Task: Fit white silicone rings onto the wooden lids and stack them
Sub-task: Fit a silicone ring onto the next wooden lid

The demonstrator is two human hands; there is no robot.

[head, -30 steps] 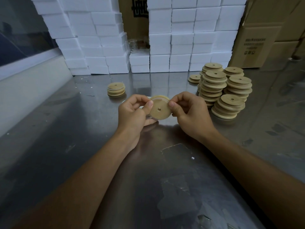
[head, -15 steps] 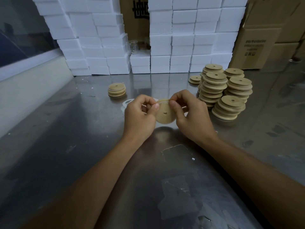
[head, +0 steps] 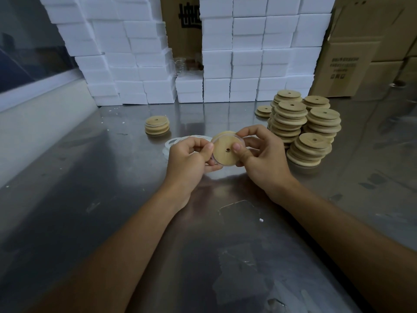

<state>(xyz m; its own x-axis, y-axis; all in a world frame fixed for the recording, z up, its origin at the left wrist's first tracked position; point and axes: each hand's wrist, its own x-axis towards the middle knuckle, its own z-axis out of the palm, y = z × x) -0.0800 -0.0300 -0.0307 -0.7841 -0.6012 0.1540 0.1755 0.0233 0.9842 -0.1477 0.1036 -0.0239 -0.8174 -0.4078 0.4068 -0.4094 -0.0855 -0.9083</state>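
Centrally, left hand (head: 191, 158) and right hand (head: 262, 154) pinch lid (head: 226, 149); half-seated ring (head: 241, 138) may snap off under uneven thumb pressure.

Round wooden lid (head: 226, 150), small centre hole, held tilted on edge above the steel table (head: 112, 199), thin white silicone ring (head: 242, 139) partly seated around its rim. Loose rings (head: 172, 142) flat on table just behind-left of lid; short finished stack (head: 157, 125) further back-left, tall bare-lid stacks (head: 304, 127) to its right.
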